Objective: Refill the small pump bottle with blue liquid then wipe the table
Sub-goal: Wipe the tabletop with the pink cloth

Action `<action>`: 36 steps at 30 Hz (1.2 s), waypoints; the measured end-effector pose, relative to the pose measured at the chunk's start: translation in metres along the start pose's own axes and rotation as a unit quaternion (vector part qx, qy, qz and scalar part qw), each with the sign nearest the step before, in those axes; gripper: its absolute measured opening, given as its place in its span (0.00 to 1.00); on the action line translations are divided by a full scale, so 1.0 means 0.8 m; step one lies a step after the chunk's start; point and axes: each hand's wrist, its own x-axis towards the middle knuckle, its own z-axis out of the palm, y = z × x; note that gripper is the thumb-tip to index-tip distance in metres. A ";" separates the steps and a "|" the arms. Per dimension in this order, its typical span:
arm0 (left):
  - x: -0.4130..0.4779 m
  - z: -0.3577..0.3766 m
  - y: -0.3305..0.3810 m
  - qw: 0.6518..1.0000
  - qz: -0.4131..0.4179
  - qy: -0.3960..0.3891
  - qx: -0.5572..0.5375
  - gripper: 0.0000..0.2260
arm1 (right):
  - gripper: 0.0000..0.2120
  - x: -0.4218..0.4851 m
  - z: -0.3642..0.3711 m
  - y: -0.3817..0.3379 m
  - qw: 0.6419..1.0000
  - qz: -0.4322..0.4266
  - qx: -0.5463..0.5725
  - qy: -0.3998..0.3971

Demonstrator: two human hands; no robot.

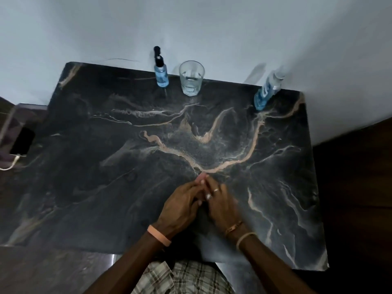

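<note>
A small pump bottle [161,70] with a black pump and blue liquid stands upright at the table's far edge, left of centre. A taller bottle of blue liquid [266,92] stands at the far right corner. Both hands rest together on the dark marble table [106,166] near its front edge. My left hand [180,206] and my right hand [220,205] overlap, fingers laid loosely against each other, holding nothing. Both are far from the bottles.
A clear drinking glass [191,78] stands between the two bottles by the wall. A phone [22,142] with a cable lies on a lower surface to the left. A dark floor or cabinet borders the table on the right.
</note>
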 end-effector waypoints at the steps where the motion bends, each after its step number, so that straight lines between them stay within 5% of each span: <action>1: 0.001 -0.002 -0.005 1.000 -0.017 0.003 0.007 0.20 | 0.28 0.028 -0.005 0.017 1.000 -0.001 -0.018 0.006; 7: 0.029 -0.024 -0.018 0.997 -0.040 0.066 0.011 0.19 | 0.33 0.178 -0.042 0.061 0.966 0.237 0.008 0.106; 9: 0.040 -0.038 -0.026 0.994 -0.032 0.105 0.008 0.18 | 0.29 0.158 -0.023 0.017 0.982 0.173 0.006 0.071; 11: 0.048 -0.051 -0.039 0.991 -0.038 0.125 -0.002 0.19 | 0.20 0.119 -0.003 -0.043 0.999 -0.017 0.022 0.016; 14: 0.057 -0.070 -0.062 0.991 -0.055 0.125 0.000 0.19 | 0.17 0.116 0.011 -0.071 0.986 -0.162 0.019 0.039; 16: 0.063 -0.085 -0.080 0.989 -0.060 0.133 0.005 0.18 | 0.27 0.172 0.002 -0.055 0.997 -0.068 -0.022 -0.002; 19: 0.071 -0.108 -0.108 0.987 -0.071 0.143 0.010 0.18 | 0.28 0.241 -0.008 -0.069 0.982 0.175 0.039 0.068; 20: 0.070 -0.113 -0.118 0.987 -0.075 0.145 0.005 0.18 | 0.26 0.244 -0.002 -0.093 0.985 0.157 0.030 0.063; 23: 0.068 -0.132 -0.143 0.984 -0.088 0.152 -0.020 0.18 | 0.25 0.223 0.020 -0.141 0.992 -0.070 0.099 -0.030; 25: 0.068 -0.148 -0.165 0.981 -0.094 0.165 -0.030 0.17 | 0.26 0.258 0.014 -0.132 0.991 -0.121 0.051 -0.027; 30: 0.082 -0.194 -0.208 0.968 -0.140 0.201 -0.063 0.16 | 0.30 0.379 0.011 -0.158 0.989 0.136 -0.053 0.033; 32: 0.090 -0.212 -0.222 0.960 -0.146 0.223 -0.089 0.16 | 0.29 0.371 0.029 -0.207 0.998 0.052 -0.043 -0.006; 34: 0.095 -0.227 -0.234 0.952 -0.144 0.252 -0.101 0.15 | 0.28 0.345 0.045 -0.233 0.988 -0.128 -0.054 -0.066; 36: 0.098 -0.238 -0.249 0.939 -0.155 0.287 -0.109 0.14 | 0.29 0.361 0.048 -0.228 0.972 -0.214 -0.077 -0.051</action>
